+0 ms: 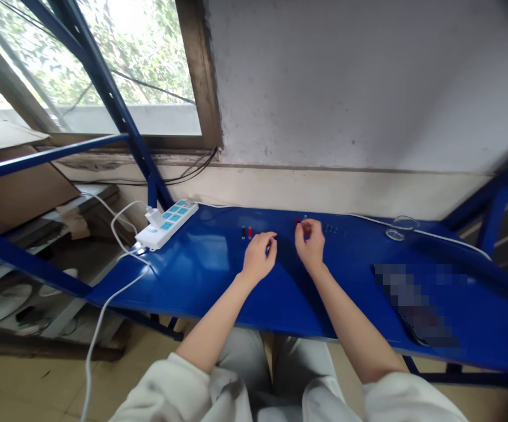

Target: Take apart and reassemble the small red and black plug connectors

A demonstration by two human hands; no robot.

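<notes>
On the blue table (210, 275), a small black cylindrical piece (243, 232) and a similar red piece (250, 232) lie side by side, each with a pale lower end. Just right of them is my left hand (259, 257), its fingers curled and thumb drawn in; whatever they hold is hidden. My right hand (311, 241) is closed in a pinch beside another small red piece (298, 220). A dark bit shows at those fingertips, too small to name. Several tiny clear or metallic parts (331, 228) lie to the right of this hand.
A white power strip (166, 225) with a plugged-in adapter sits at the left, its cable hanging over the edge. Along the back wall runs a white cable (451, 236) near a clear ring-shaped item (395, 234). A blurred-out dark object (416, 305) lies at the right.
</notes>
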